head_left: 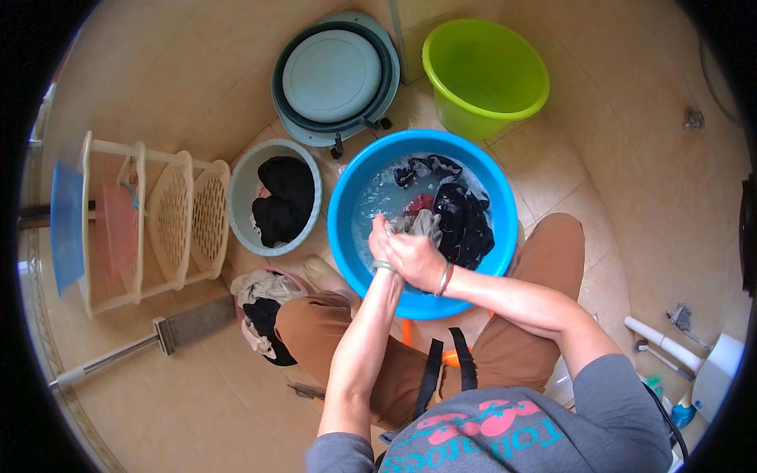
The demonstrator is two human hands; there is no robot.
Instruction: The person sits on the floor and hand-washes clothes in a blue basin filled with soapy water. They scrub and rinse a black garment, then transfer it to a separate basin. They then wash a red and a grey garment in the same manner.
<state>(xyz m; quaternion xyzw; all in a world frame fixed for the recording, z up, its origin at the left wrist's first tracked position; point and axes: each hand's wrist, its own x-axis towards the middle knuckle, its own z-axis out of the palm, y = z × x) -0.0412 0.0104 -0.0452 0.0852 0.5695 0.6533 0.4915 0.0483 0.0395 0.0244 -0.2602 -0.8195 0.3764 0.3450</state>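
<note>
A round blue basin [341, 197] of soapy water stands in front of me. Over its near side my left hand [380, 239] and my right hand [418, 258] press together, closed around a wet light-grey garment [427, 225]. Part of that cloth sticks out beyond my knuckles; the rest is hidden by my fingers. Dark patterned clothing [464, 225] lies in the water to the right of my hands. A dark red cloth [419, 204] shows just beyond the grey one, and another black piece [430, 168] floats near the far rim.
Left of the basin is a pale bucket [235, 201] with black clothes. Nearer sits a pink-rimmed container of laundry [264, 290]. Behind stand a folding basin [331, 75] and a lime-green bucket [489, 71]. A beige rack [185, 225] and a flat mop [197, 323] are far left.
</note>
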